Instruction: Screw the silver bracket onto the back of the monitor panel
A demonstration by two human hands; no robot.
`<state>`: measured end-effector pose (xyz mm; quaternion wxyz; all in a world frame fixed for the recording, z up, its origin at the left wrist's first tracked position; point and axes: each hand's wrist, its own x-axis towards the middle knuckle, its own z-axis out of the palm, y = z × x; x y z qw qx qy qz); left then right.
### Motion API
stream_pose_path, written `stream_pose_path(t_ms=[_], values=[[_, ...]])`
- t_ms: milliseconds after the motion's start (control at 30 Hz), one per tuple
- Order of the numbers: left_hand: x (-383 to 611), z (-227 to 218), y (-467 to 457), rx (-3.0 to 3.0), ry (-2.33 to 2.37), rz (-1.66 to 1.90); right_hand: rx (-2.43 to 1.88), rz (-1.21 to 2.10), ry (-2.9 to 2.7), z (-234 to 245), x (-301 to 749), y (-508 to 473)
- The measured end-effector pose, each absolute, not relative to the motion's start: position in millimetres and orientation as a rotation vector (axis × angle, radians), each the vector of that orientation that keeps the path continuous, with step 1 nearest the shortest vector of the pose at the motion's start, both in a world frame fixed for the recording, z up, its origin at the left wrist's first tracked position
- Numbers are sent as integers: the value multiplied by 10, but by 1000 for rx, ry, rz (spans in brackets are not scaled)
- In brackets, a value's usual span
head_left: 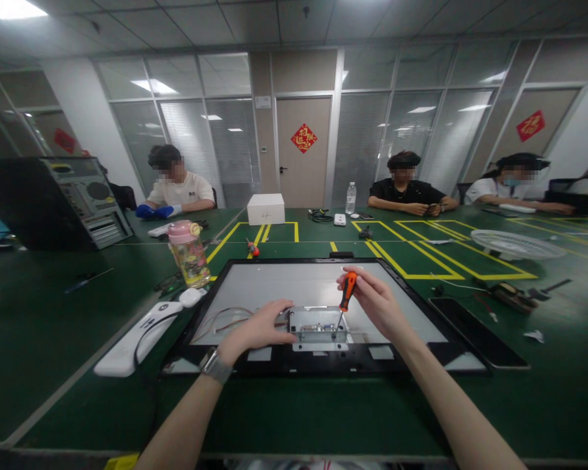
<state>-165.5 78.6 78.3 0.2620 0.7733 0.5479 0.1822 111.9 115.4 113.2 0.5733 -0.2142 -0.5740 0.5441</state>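
Observation:
A dark-framed flat display panel (pixel 274 281) lies on the green table in front of me. On its pale back sits a metal bracket (pixel 318 318) with a row of connectors along its near side. My left hand (pixel 264 326) grips the bracket's left end, thumb near and fingers far. Between the fingers of my right hand (pixel 372 297) is an orange-and-black screwdriver (pixel 347 290), tilted slightly, its tip down at the bracket's right part. Whether the tip sits in a screw is too small to tell. Thin cables (pixel 225 316) run left from the bracket.
Left of the panel are a white power strip (pixel 137 339) and a pink-lidded bottle (pixel 189 254). A black slab-like part (pixel 477 331) lies to its right. Beyond stand a white box (pixel 266 209) and a water bottle (pixel 351 197). A computer case (pixel 78 202) is far left. Several people sit opposite.

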Motion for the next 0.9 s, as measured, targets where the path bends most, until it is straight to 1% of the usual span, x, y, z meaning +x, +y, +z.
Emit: stream_pose_path(t_ms=[167,367,567,767,900], values=[[-1665,778,784,2087,1476,492,-558,1188,-1362,1116,1130,1163],[-1654,790,778,2098,1480,484,-460,1305,-1325,1123,1130,1172],[-1645,806,768,2108,1480,484,-516,1195,-1321,1087,1147,1188],[-1658,772,788,2104,1482,487,-430,1330,-1295,1128,1140,1169],[-1661,762,791,2111,1481,485,-479,1251,-1308,1099,1138,1180]])
